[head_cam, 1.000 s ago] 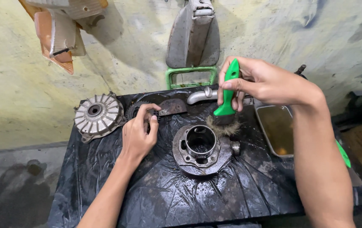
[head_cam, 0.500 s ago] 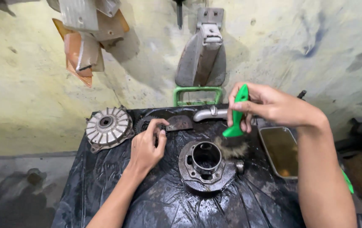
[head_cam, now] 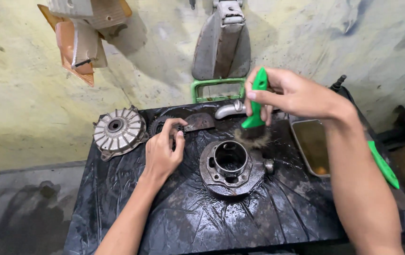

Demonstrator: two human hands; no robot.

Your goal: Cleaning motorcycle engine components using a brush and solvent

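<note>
Risk first, as a judgement: wet black sheeting over the surface [head_cam: 131,208], slick with oily liquid — easy for the round metal cylinder part [head_cam: 231,166] to slide or spin if the bristles push sideways, with neither hand steadying it. Grit flicked by the bristles could drop into the open bore of that part. Could also tip the shallow tray of brownish liquid [head_cam: 313,147], just right of the cylinder part, with a careless elbow or wrist passing above it.

Right hand [head_cam: 293,94] clenched around the green-handled brush [head_cam: 254,111], up and to the right of the cylinder part, handle upright, dark bristles down and touching or nearly touching the part's upper right rim — contact too fine to tell. Left hand [head_cam: 162,152] to the left of the cylinder part, apart from it, fingers curled onto a small dark toothed piece [head_cam: 161,125] at the back of the sheeting; grasping or only pressing, cannot tell for sure.

Cylinder part itself at the middle of the surface, sitting flat, bore facing up, between the two hands and nearer the right one. Farther left of it, beyond the left hand, a finned silver hub [head_cam: 117,131]. Behind it, a bent metal pipe [head_cam: 228,110] and a green frame [head_cam: 217,87] against the wall. Right of it, past the tray, another green handle [head_cam: 383,165] partly hidden by the forearm.
</note>
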